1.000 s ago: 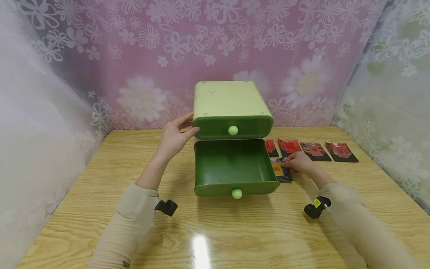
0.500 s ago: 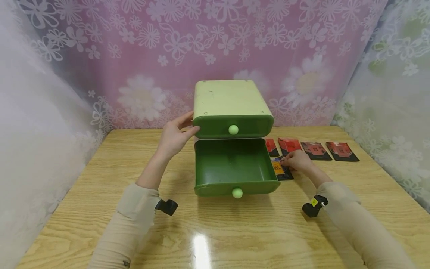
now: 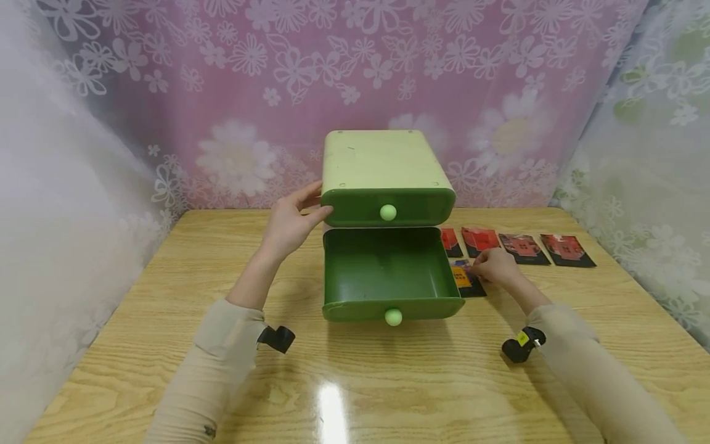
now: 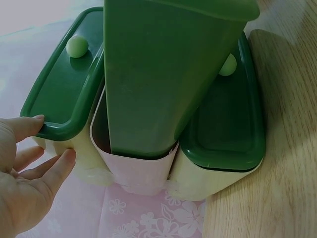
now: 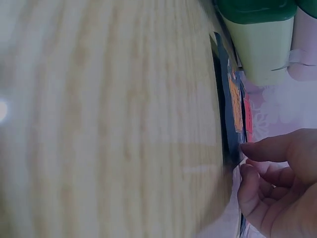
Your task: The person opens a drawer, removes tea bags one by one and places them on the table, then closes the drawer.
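Pinching packet [image 3: 463,277] edge, right hand [image 3: 497,269]; jutting drawer [image 3: 355,311] crowds left side.

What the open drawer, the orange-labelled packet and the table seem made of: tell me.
Open drawer: probably smooth, semi-gloss plastic; its thin green walls have rounded corners. Packet: perhaps plastic film or foil, finish unclear; it looks thin, with a wavy edge. Table: wood or wood-look laminate, glossy; grain and a bright reflection show.

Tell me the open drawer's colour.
The drawer is green, best seen in the head view.
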A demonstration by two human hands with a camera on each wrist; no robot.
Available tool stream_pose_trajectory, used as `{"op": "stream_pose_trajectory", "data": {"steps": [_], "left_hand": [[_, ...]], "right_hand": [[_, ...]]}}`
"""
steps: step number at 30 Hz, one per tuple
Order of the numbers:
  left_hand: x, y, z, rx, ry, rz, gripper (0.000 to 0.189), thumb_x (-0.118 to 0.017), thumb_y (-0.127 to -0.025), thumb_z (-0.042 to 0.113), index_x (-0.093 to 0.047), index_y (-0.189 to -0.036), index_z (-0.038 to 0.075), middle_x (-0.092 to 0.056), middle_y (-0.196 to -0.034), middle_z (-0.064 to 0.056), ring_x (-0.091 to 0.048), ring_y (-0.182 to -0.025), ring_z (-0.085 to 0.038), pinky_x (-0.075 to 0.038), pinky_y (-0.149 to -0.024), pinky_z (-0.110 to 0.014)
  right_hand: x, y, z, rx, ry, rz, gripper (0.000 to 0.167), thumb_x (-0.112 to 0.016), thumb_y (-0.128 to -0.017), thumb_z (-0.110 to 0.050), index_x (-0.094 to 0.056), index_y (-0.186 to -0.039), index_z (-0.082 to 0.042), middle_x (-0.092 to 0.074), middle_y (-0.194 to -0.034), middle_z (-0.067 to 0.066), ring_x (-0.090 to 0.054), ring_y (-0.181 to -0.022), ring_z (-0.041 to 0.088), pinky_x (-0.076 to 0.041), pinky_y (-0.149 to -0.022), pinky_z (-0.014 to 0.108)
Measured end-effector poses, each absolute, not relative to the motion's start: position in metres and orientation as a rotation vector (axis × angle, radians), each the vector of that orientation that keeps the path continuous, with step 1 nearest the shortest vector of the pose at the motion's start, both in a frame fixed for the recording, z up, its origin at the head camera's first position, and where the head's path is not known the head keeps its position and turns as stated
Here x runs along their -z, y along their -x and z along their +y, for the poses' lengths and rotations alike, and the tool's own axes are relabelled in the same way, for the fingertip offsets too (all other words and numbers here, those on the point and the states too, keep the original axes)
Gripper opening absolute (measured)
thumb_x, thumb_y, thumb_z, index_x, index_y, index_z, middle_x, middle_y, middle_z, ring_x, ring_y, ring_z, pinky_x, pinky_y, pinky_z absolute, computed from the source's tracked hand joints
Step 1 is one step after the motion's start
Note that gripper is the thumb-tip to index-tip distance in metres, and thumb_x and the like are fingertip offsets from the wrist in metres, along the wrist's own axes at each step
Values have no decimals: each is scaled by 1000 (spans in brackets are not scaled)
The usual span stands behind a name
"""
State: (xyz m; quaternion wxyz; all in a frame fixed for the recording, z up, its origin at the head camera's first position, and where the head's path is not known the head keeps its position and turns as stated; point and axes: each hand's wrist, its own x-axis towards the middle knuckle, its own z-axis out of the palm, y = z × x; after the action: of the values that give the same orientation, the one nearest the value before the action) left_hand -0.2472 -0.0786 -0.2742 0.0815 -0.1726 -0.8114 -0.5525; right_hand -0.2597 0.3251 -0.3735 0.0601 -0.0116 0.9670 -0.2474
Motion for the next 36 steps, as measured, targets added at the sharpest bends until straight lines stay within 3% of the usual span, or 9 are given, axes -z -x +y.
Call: {"op": "stream_pose_trajectory", "data": {"steps": [4, 15, 26, 36], "left_hand": [[274, 247, -78, 1637, 519, -2428, 53, -65, -89, 21, -46, -138, 14, -55, -128, -6, -52, -115, -19, -45, -94, -35], [274, 247, -77, 1624, 538, -2425, 54, -65, -89, 19, -45, -139, 13, -54, -130, -6, -52, -115, -18, -44, -95, -33], [274, 247, -78, 1640, 523, -2428, 54, -65, -89, 21, -45, -139, 14, -54, -129, -8, -53, -115, -24, -45, -93, -38], [275, 247, -78, 1624, 514, -2431, 53, -65, -89, 20, -46, -138, 13, -55, -129, -6, -54, -114, -22, -45, -93, -35]], "right_hand": [[373, 256, 326, 764, 31, 2936, 19, -62, -88, -16, -61, -85, 2, -59, -69, 6, -52, -62, 18, -43, -54, 29], [356, 226, 328, 940, 185, 2978, 20, -54, -92, -6, -61, -101, 11, -63, -87, 22, -62, -68, 27, -54, -56, 35], [332, 191, 309, 970, 252, 3061, 22, -55, -94, -15, -63, -102, 4, -62, -74, 9, -59, -64, 21, -49, -51, 28], [310, 159, 277, 943, 448, 3249, 17, -57, -94, -18, -68, -99, -5, -66, -86, 7, -57, -70, 19, -46, -53, 30]]}}
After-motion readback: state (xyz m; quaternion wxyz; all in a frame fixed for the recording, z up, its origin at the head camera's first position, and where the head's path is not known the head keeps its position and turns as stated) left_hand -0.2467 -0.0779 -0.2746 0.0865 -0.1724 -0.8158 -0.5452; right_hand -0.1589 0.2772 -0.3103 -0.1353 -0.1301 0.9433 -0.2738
